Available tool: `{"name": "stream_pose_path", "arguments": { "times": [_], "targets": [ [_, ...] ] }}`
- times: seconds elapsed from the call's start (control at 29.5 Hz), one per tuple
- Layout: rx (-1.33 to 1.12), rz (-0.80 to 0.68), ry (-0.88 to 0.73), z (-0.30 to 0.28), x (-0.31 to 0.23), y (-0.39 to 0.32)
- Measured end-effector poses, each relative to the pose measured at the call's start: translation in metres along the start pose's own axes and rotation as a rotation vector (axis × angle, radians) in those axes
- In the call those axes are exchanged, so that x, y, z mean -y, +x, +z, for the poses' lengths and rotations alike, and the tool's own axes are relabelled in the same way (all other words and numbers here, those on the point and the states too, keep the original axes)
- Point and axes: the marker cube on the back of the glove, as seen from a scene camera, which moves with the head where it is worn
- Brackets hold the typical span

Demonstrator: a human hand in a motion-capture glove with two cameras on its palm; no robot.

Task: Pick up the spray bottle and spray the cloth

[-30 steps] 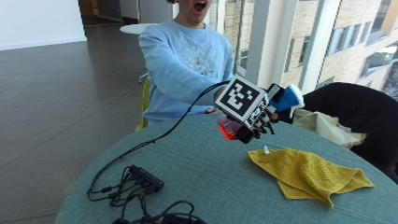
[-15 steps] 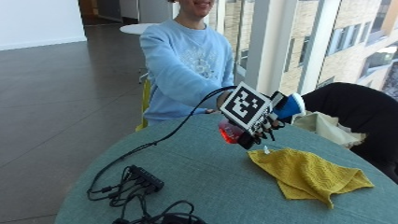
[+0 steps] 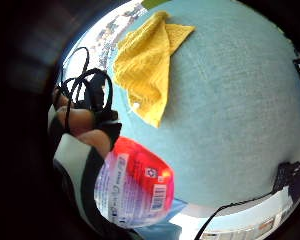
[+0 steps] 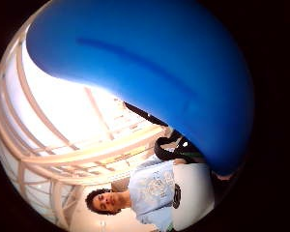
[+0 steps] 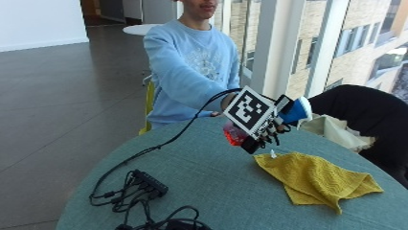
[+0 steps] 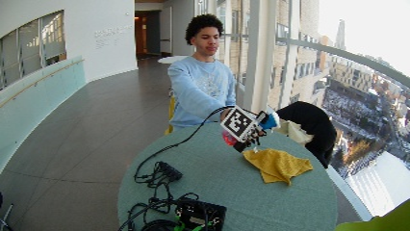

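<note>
My gloved right hand [image 5: 271,135] holds the spray bottle [image 5: 234,136] in the air above the round teal table [image 5: 210,187], fingers curled round its neck. The bottle has a red body and a blue spray head [image 5: 296,111], tilted with the head toward the yellow cloth [image 5: 315,179]. That cloth lies crumpled on the table just below and beyond the hand. In the little finger side palm view the red bottle [image 3: 135,185] with its label fills the space by the palm, and the cloth [image 3: 147,67] lies farther off. The blue head [image 4: 150,72] covers most of the thumb side palm view.
A black power strip and tangled cables [image 5: 143,189] lie on the table's near left part. A black box with more cables [image 6: 202,214] sits at the front edge. A chair with a dark coat [image 5: 367,115] stands behind the table on the right.
The hand with the bottle has shifted slightly toward the cloth and tilted a little more; the cloth has not moved.
</note>
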Motion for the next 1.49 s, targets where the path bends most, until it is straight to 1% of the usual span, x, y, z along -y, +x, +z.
{"name": "stream_pose_path", "arguments": {
  "times": [0.71,0.95,1.25,1.49],
  "targets": [
    [-0.008,0.032,-0.033,0.0042,-0.0059,0.0051],
    [0.000,0.040,-0.021,0.0047,-0.0039,0.0028],
    [0.006,0.038,-0.018,0.0058,-0.0037,-0.0008],
    [-0.029,0.023,-0.045,0.0075,-0.0077,0.0027]
  ]
}}
